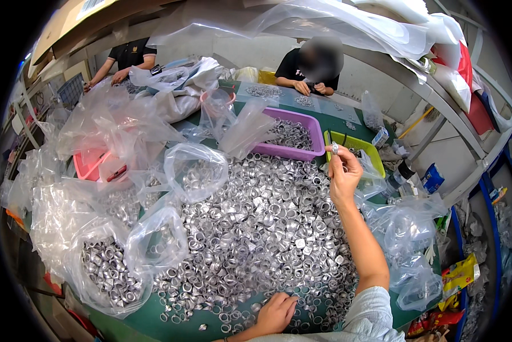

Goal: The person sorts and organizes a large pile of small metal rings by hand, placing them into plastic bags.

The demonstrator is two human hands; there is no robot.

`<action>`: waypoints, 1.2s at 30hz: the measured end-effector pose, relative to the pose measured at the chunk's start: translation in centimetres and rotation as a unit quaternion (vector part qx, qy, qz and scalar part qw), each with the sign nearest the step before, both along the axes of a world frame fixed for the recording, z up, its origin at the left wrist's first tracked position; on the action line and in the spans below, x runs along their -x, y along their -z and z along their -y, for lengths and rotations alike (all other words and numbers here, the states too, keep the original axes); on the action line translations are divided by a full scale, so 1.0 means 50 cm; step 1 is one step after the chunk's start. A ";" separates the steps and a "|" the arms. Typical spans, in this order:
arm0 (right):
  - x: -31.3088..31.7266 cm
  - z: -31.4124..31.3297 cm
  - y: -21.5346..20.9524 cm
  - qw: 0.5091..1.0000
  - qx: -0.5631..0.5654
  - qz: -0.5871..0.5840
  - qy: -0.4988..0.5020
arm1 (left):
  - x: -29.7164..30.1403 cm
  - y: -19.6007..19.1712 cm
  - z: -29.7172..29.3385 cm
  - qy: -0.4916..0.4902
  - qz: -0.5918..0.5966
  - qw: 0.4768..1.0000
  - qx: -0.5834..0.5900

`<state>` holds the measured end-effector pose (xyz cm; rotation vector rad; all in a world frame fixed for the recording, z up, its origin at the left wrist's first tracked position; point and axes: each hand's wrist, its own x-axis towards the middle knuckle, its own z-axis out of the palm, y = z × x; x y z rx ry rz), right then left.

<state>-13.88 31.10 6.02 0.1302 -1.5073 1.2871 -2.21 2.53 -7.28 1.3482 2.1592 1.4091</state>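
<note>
My right hand (345,174) is raised past the far right part of a heap of silver-coloured metal rings (261,222). A single ring (335,149) is pinched at its fingertips, beside the near left corner of a yellow-green tray (375,155). A thin dark stick-like shape shows just above that ring; whether the hand holds it I cannot tell. Down at the heap's near edge, my left hand (277,313) rests among scattered rings with its fingers curled in. What those fingers hold, if anything, is hidden. Beyond the heap stands a purple tray (301,153) filled with rings.
Clear plastic bags crowd the left, one full of rings (110,273). A pink basket (90,165) lies under plastic film. More clear bags (407,233) edge the right side. Two people sit across the green table (133,325), one handling small pieces. A metal frame (438,97) rises at right.
</note>
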 end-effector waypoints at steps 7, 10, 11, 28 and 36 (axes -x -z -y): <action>-0.012 0.022 0.000 1.000 -0.013 0.019 -0.014 | 0.000 -0.003 -0.001 0.002 0.000 1.000 0.002; -0.004 0.018 0.008 0.998 0.035 0.058 0.009 | 0.002 -0.003 0.001 0.005 0.005 1.000 0.001; 0.006 0.014 0.016 0.995 0.063 0.073 0.015 | 0.004 -0.004 0.002 0.002 0.006 1.000 0.001; 0.298 -0.440 0.163 0.852 0.454 0.197 0.170 | 0.012 0.005 -0.002 0.022 0.047 0.999 0.017; 0.303 -0.470 0.176 0.847 0.479 0.163 0.163 | 0.015 0.004 -0.005 0.003 0.043 0.999 0.019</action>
